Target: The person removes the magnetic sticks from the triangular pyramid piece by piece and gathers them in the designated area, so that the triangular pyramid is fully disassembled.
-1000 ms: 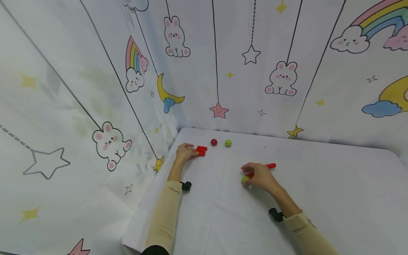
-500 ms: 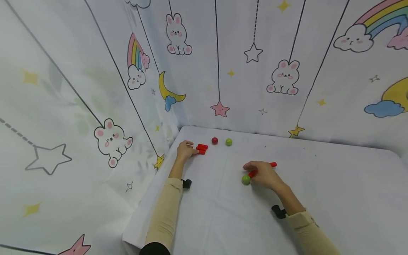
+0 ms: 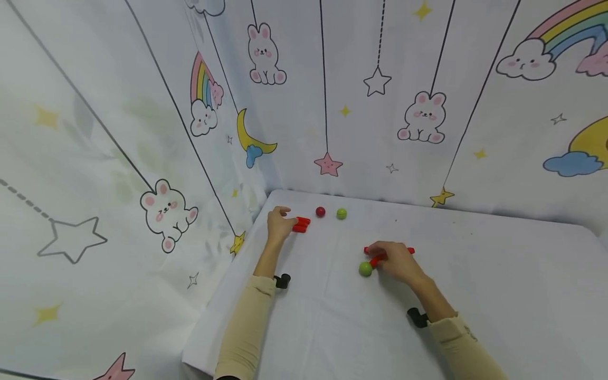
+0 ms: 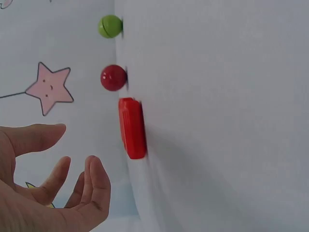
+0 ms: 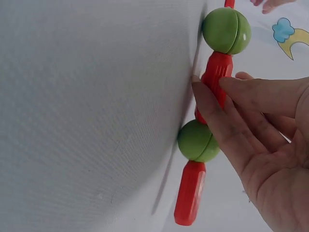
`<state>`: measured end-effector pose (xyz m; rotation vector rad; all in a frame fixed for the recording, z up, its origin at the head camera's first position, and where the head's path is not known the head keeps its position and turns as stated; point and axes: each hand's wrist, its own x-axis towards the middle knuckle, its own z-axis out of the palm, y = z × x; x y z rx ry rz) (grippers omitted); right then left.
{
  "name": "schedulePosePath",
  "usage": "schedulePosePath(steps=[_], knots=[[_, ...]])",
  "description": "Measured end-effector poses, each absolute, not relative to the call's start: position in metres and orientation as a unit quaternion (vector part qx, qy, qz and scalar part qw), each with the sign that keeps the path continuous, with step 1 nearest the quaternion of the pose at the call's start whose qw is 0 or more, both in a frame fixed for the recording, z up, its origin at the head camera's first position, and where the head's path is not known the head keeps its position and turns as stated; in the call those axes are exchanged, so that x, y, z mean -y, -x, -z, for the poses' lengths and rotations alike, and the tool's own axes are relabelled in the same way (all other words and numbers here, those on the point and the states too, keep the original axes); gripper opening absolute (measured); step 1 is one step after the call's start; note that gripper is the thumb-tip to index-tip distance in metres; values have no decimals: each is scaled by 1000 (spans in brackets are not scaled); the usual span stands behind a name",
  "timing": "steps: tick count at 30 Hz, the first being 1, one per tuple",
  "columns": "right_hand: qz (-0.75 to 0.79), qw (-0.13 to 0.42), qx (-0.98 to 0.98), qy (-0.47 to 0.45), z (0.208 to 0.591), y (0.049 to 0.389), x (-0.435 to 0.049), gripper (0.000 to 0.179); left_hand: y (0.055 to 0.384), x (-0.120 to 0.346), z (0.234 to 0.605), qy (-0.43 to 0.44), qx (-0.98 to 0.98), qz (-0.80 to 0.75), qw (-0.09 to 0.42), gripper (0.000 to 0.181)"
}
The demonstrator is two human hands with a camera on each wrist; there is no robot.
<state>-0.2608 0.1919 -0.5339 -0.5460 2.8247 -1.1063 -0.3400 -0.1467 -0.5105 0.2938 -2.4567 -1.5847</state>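
Observation:
My left hand point(image 3: 280, 224) is beside a cluster of red rods point(image 3: 301, 225) on the table. In the left wrist view, its fingers point(image 4: 99, 186) are loosely bent, hold nothing and stand apart from the rods. My right hand point(image 3: 396, 260) pinches a red rod point(image 5: 219, 70) between thumb and fingers. Green balls sit at both ends of that rod: one ball point(image 5: 227, 30) above, another ball point(image 5: 198, 140) below, followed by a further red rod point(image 5: 189, 193). From the head, only one green ball point(image 3: 365, 269) of these shows; the hand hides the other.
A dark red ball point(image 3: 320, 211) and a grooved green ball point(image 3: 341, 214) lie near the back of the white-covered table point(image 3: 332, 327). Another red tip point(image 3: 367, 250) shows left of the right hand. A patterned curtain point(image 3: 294, 105) borders the table's back and left.
My left hand has turned and shifted slightly away from the red rods. The right thumb and fingers have moved off the near green ball onto the red rod.

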Motion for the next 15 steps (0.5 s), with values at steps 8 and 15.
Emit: schedulePosePath(steps=[8, 15], knots=[[358, 35, -918, 169, 534, 259, -191, 39, 326, 110, 502, -33, 833, 550, 53, 41], [366, 30, -917, 156, 534, 259, -189, 38, 312, 75, 503, 18, 837, 547, -11, 39]])
